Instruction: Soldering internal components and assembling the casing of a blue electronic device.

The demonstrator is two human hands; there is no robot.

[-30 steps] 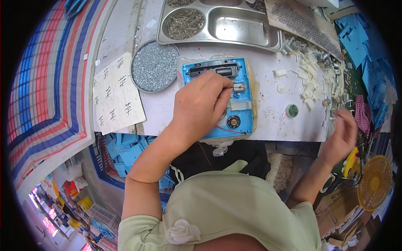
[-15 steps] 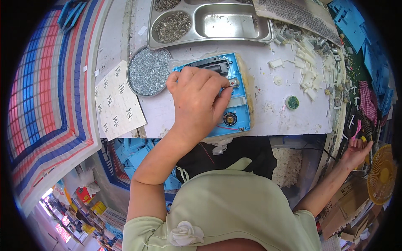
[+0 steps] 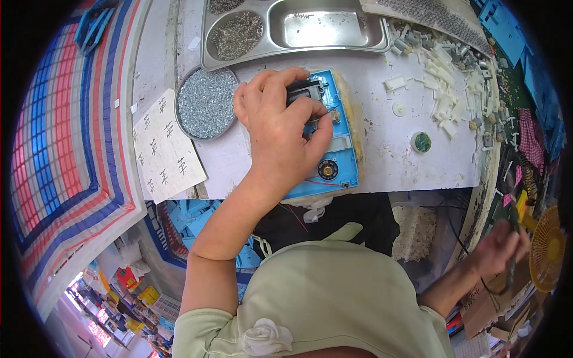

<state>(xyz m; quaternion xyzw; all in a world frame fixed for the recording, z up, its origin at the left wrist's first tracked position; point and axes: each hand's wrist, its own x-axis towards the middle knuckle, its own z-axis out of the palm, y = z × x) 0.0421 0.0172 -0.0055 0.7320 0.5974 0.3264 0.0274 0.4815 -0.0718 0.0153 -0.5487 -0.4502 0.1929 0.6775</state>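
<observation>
A light-blue plastic case [image 3: 335, 143] lies open side up on a padded, plastic-wrapped rest at the table's front edge. My left hand [image 3: 277, 119] covers its left half, fingers curled over a black part [image 3: 307, 90] and the thumb bent in close to the index finger near a small metal piece [image 3: 335, 116]. Whatever sits under those fingers is hidden. A round speaker [image 3: 328, 170] and thin wires show in the case's near end. Off to the far right, my right hand [image 3: 501, 247] is closed around a dark corded tool [image 3: 514, 238], blurred by motion; its kind is unclear.
A round dish of small screws [image 3: 207, 101] stands left of the case, beside a sheet of handwritten paper [image 3: 167, 152]. Behind is a steel compartment tray [image 3: 292, 53] with springs. White plastic parts [image 3: 444, 89] and a green-topped roll [image 3: 421, 142] lie right. A yellow basket [image 3: 546, 247] is beyond my right hand.
My right hand has moved nearer and closed on the dark tool, which it lifts with its cord. My left hand's fingers have shifted over the black part; the case stays put.
</observation>
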